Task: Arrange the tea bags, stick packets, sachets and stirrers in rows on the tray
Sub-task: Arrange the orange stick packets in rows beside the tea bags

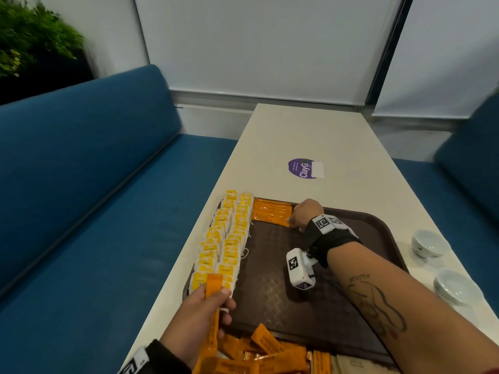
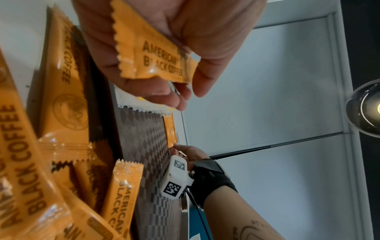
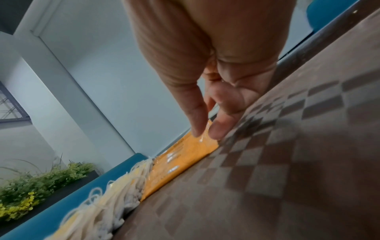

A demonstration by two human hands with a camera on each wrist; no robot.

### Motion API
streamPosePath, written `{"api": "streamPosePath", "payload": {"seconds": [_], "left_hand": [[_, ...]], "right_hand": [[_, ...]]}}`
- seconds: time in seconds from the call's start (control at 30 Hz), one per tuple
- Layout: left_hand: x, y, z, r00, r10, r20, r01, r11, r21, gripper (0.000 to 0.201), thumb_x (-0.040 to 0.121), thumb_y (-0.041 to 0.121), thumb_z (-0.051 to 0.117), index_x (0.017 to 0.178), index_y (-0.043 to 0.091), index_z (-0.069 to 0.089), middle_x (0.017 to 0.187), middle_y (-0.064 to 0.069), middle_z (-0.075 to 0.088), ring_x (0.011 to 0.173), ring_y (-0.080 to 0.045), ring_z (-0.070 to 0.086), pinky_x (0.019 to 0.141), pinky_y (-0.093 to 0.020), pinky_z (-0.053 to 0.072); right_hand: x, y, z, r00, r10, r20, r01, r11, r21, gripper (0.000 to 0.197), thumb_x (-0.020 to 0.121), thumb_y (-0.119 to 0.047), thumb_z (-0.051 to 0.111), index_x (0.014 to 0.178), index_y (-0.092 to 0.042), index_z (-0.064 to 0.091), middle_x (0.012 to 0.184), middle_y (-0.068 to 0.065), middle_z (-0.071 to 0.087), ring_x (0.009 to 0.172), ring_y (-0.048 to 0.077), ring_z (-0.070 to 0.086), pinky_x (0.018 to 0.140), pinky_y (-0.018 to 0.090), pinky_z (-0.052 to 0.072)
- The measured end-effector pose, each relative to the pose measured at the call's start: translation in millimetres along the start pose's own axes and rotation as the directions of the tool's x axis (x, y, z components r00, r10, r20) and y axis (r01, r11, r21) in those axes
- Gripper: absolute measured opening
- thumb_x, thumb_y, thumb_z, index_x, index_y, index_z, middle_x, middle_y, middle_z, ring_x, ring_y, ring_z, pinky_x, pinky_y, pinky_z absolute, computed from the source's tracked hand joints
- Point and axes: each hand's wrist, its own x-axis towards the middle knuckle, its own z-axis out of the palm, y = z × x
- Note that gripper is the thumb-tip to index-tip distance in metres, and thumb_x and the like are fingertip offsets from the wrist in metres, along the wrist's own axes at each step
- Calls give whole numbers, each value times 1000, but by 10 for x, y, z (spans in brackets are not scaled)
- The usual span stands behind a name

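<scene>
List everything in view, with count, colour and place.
tray: one, dark brown, on the table.
tea bags: many, yellow and white, two rows along the tray's left edge.
laid stick packets: several, orange, side by side at the tray's far end.
loose stick packets: a heap, orange, at the tray's near edge.
held stick packet: one, orange, in the left grip.
cups: two, white, right of the tray.
sticker: one, purple, beyond the tray.
table: one, cream.
benches: blue, both sides.
plant: green, far left.
left hand: holds a packet.
right hand: fingertips on the laid packets.
</scene>
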Motion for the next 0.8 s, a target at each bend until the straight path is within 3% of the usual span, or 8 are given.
{"api": "streamPosePath", "payload": {"seconds": [0.07, 0.13, 0.2, 0.3, 0.4, 0.47, 0.6, 0.8], "left_hand": [[-16, 13, -10, 1000, 13, 11, -13, 999, -32, 17, 94, 24, 51, 103, 11, 57, 75, -8, 62, 61, -18, 55, 50, -27, 44], [-42, 16, -26, 999, 40, 26, -40, 999, -17, 14, 94, 23, 51, 101, 12, 57, 74, -6, 61, 60, -16, 54, 50, -27, 44], [-74, 7, -40, 996, 76, 41, -78, 996, 46, 10, 94, 22, 51, 96, 13, 56, 73, -5, 59, 58, -15, 53, 50, -26, 43], [-138, -24, -37, 989, 125, 80, -139, 971, 196, 10, 95, 21, 51, 88, 14, 54, 71, -3, 56, 54, -11, 49, 48, -25, 41], [-243, -57, -3, 975, 171, 140, -209, 919, 335, 10, 95, 20, 51, 86, 14, 53, 68, 0, 55, 52, -9, 46, 46, -23, 40], [-342, -85, 36, 961, 202, 191, -266, 871, 414, 9, 94, 20, 51, 87, 16, 54, 69, 1, 54, 54, -9, 45, 46, -21, 39], [-524, -175, 132, 934, 217, 283, -336, 803, 493, 8, 93, 14, 51, 90, 18, 56, 69, 4, 52, 54, -6, 43, 47, -15, 36], [-664, -262, 220, 928, 163, 336, -332, 774, 540, 10, 94, 14, 50, 94, 22, 56, 70, 5, 50, 61, -7, 45, 49, -14, 38]], "right_hand": [[-110, 58, -79, 999, -45, -11, 46, 966, 256, 30, 80, -10, 70, 108, -1, 64, 105, 11, 66, 100, 28, 64, 88, 35, 53], [-407, 80, -182, 992, -126, -1, 119, 934, 337, 25, 77, -7, 75, 100, -5, 64, 89, 7, 64, 84, 23, 63, 72, 31, 53], [-782, 97, -260, 965, -243, 104, 198, 924, 327, 22, 78, -8, 74, 95, -11, 60, 81, 3, 63, 68, 13, 60, 54, 24, 44], [-1382, 192, -343, 867, -375, 327, 340, 927, 162, 21, 78, -11, 75, 91, -18, 59, 76, -5, 62, 60, 4, 58, 47, 19, 38], [-1882, 366, -349, 764, -385, 517, 424, 905, 48, 25, 76, -13, 76, 93, -24, 61, 77, -10, 61, 68, 4, 58, 55, 16, 42], [-2138, 491, -327, 735, -379, 563, 480, 876, -38, 32, 75, -9, 75, 100, -26, 64, 83, -12, 60, 76, 4, 57, 66, 19, 45], [-2467, 669, -213, 709, -414, 571, 637, 723, -267, 45, 78, -7, 69, 113, -35, 64, 95, -15, 44, 87, 3, 46, 80, 27, 50], [-2641, 716, -45, 700, -368, 612, 678, 611, -408, 38, 82, -11, 69, 112, -34, 64, 117, -3, 43, 104, 19, 50, 79, 28, 47]]}}
